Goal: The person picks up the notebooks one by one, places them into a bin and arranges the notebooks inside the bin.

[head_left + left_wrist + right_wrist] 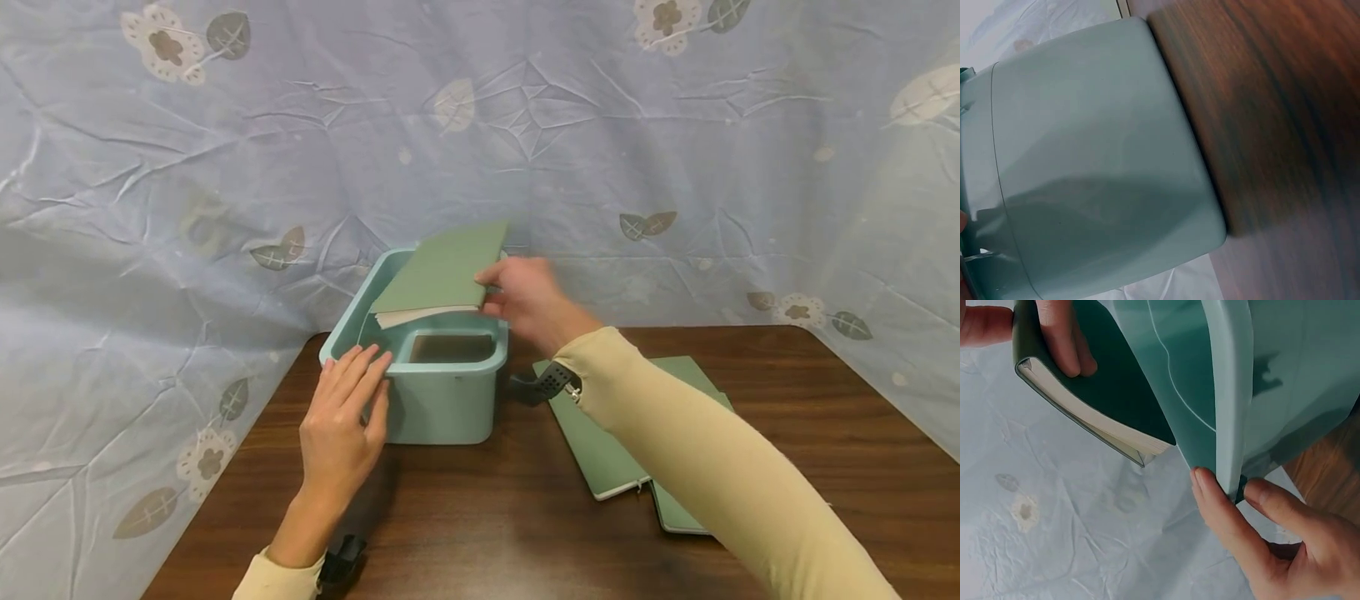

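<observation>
pinching a book (pixel 442 268) in the right hand (pixel 528 300), tilted over the bin (pixel 442 408); gripping the bin's near left rim between thumb and fingers of the left hand (pixel 345 417); with two more books (pixel 600 450) on the worktop (pixel 480 517), right of the bin

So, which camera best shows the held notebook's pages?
The right wrist view: the notebook's pages appear large and close. The head view shows them as a pale strip; the left wrist view, not at all.
</observation>
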{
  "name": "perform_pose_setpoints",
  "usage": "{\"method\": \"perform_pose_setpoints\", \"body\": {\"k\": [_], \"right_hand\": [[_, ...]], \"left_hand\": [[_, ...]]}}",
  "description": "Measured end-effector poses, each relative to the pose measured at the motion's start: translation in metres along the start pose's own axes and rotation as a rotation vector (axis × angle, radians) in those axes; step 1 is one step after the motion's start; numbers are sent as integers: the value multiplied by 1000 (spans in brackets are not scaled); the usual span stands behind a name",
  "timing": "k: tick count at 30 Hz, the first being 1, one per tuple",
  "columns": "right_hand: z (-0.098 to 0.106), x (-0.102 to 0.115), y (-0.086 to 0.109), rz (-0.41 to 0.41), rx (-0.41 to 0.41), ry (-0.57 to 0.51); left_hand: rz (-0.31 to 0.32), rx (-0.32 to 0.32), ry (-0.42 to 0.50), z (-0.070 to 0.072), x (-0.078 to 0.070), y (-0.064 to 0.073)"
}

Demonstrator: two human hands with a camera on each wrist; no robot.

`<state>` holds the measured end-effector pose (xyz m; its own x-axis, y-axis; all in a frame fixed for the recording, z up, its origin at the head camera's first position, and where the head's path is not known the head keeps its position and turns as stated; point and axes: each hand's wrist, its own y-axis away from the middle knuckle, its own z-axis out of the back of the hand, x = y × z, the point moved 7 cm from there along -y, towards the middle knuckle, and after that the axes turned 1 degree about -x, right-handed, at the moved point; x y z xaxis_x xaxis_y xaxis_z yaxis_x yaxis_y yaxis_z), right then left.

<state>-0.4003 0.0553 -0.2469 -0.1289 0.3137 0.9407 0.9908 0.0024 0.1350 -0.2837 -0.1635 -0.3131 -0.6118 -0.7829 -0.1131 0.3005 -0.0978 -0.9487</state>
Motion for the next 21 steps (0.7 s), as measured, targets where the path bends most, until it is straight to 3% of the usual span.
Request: {"method": "perform_pose_setpoints", "body": {"k": [12,21], "right_hand": [[-22,-6,0,0,32,-39],[-24,-15,-8,-17,-32,10]], "left_hand": [[-2,-7,17,1,-1,0],[5,-11,22,3,-1,1]]}}
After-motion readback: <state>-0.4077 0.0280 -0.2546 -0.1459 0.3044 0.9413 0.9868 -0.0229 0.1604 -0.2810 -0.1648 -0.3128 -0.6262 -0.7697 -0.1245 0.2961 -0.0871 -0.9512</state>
